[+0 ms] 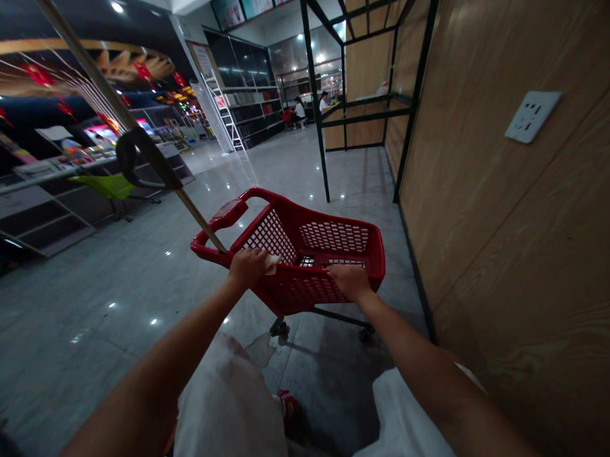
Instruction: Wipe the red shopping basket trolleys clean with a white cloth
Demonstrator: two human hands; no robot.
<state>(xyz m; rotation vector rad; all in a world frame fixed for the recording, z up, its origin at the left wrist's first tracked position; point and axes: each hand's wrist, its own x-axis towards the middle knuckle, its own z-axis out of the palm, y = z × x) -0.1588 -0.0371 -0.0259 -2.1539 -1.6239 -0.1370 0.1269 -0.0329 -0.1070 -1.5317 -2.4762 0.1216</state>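
Note:
A red plastic shopping cart with lattice walls stands sideways in front of me on wheels. My left hand is closed over its near rim, left of the middle. A small whitish piece, perhaps paper or cloth, shows at that hand's fingers. Farther right on the same rim, my right hand is closed around the edge. A long pole with a dark looped fitting slants up and left from the cart's handle end, close to my left hand. The cart's basket floor is partly hidden.
A wood-panelled wall with a white socket plate runs along the right. Ahead stands a dark metal frame. At left are a counter, a green cart and a ladder. People are at the back.

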